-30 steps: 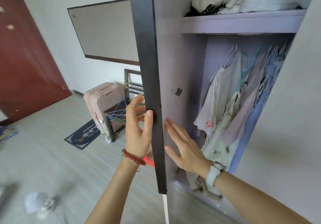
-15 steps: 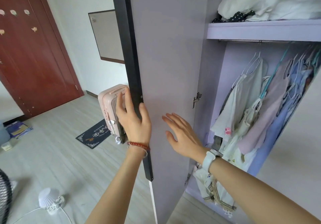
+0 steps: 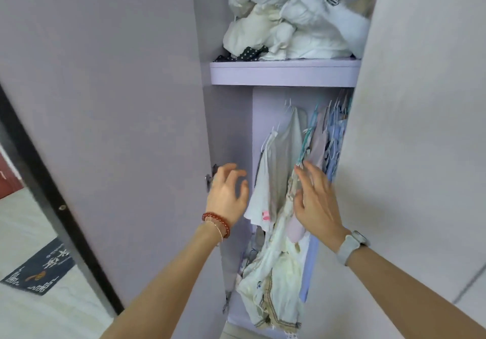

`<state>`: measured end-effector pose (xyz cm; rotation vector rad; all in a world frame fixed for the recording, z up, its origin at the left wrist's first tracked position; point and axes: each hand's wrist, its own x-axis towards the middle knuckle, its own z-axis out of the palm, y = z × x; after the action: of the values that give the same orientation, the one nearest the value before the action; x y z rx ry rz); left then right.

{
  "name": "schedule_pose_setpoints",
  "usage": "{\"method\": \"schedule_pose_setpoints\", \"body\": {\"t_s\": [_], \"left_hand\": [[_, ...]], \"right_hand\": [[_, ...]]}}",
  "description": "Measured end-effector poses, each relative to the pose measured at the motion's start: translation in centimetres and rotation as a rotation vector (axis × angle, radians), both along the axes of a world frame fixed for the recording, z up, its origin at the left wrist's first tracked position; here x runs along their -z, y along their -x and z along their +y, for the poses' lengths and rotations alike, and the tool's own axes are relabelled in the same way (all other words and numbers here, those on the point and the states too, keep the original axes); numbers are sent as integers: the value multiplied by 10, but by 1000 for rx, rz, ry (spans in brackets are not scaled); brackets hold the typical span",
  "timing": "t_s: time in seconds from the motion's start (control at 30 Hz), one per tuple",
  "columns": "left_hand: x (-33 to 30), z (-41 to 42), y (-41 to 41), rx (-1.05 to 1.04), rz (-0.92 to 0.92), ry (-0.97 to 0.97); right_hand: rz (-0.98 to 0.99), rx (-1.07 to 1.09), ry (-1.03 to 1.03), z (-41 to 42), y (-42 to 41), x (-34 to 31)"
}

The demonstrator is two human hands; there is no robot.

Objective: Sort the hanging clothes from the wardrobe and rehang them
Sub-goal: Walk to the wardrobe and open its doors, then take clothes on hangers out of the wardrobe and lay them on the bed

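Lilac wardrobe holds hanging clothes below its shelf, crumpled laundry above. My left hand hovers loosely curled, empty; my right hand, fingers straight, touches the clothes.

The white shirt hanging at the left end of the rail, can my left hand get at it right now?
Probably yes. The left hand hovers open just beside the white shirt, the wardrobe door is swung wide, and nothing lies between them.

Pale floor at lower left, with a dark printed mat lying on it
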<state>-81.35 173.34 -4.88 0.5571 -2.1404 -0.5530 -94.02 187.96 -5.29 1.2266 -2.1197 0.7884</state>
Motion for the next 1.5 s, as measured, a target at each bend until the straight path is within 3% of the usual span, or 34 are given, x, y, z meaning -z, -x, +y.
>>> {"method": "schedule_pose_setpoints", "body": {"t_s": [0.17, 0.37, 0.47, 0.63, 0.77, 0.97, 1.17, 1.37, 1.5], "left_hand": [[-25, 28, 125, 241, -39, -67], [-47, 75, 220, 628, -46, -341], [-48, 85, 236, 781, -22, -538], [-47, 95, 218, 778, 54, -554], [-39, 108, 182, 790, 0, -540], [-29, 138, 116, 1080, -19, -443], [-34, 184, 87, 1383, -151, -177], [-39, 250, 95, 1526, -142, 63], [-43, 299, 114, 1489, -93, 281]], "right_hand": [[252, 306, -101, 41, 83, -17], [105, 493, -178, 70, 143, -17], [82, 471, -204, 78, 151, -13], [-6, 395, -155, 85, 141, -7], [-143, 314, -44, 102, 103, 9], [-311, 246, 177, 135, 19, 38], [-476, 301, 381, 188, -38, 42], [-413, 519, 459, 253, -69, 42], [-320, 691, 552, 298, -77, 43]]}}
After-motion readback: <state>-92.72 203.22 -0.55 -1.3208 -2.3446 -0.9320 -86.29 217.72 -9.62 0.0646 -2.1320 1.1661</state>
